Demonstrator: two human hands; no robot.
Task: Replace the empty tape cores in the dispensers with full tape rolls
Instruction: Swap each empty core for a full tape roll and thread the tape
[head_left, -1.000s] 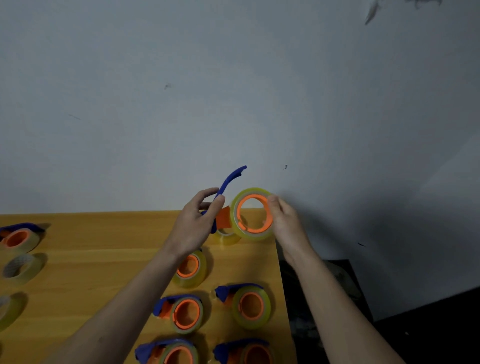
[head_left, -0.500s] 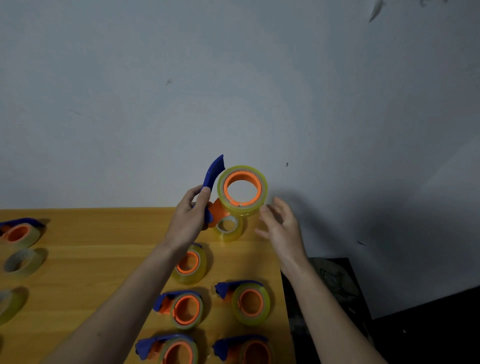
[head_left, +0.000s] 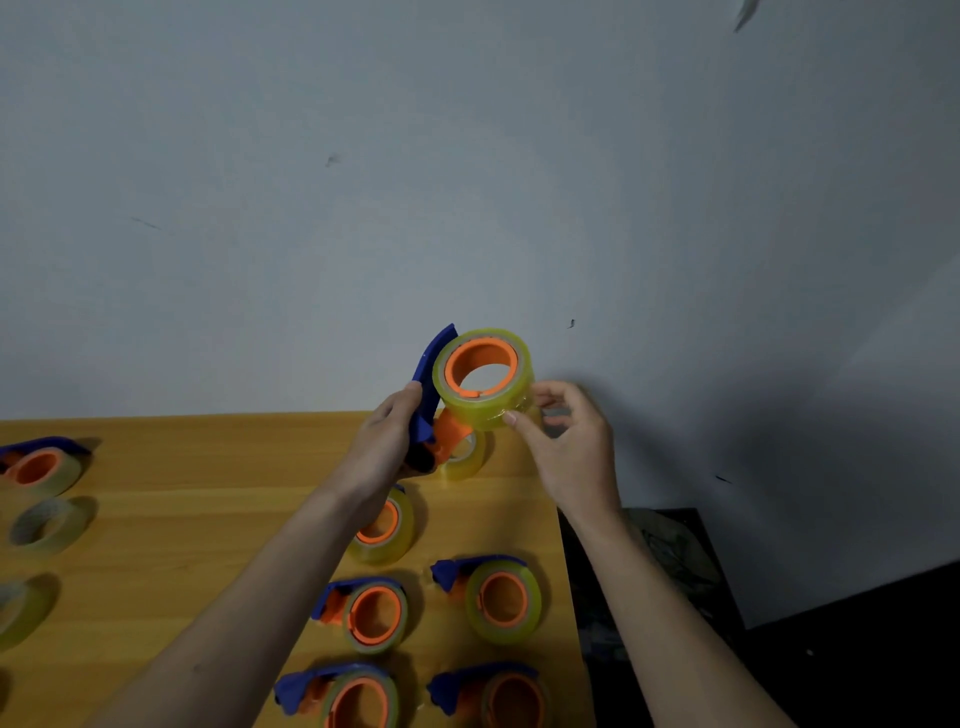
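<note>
So you've got the dispenser (head_left: 434, 395) up in the air over the far edge of the tabletop (head_left: 208, 499), right in front of the grey wall (head_left: 467, 182). Your left hand (head_left: 387, 444) has its grip wrapped around the blue handle, thumb lying up along the near side. A full yellowish tape roll (head_left: 485, 382) is sitting on the orange hub, with the open middle of the hub facing you.

Your right hand (head_left: 566, 441) is at the lower right of that roll, thumb tip touching its outer face and the fingers curled in behind it. Looks like a light pinch on the edge of the roll, though I can't see whether the fingers behind it actually make contact.

Directly under the lifted dispenser there's a bare tape roll (head_left: 465, 457) lying on the tabletop, partly hidden by the dispenser. Just nearer to you, half under your left wrist, is another roll with an orange hub (head_left: 387, 527).

Closer still there are four loaded dispensers in two rows: one at mid left (head_left: 366, 613), one at mid right (head_left: 493, 597), then one at bottom left (head_left: 337, 693) and one at bottom right (head_left: 491, 693), both cut off by the frame edge.

Way over on the left edge there's one more dispenser (head_left: 39, 465), a loose roll (head_left: 47, 525) below it, and another loose roll (head_left: 18, 610) below that, partly out of frame.

Off the right end of the tabletop it's dark floor (head_left: 857, 665) with some clutter I can't make out.
</note>
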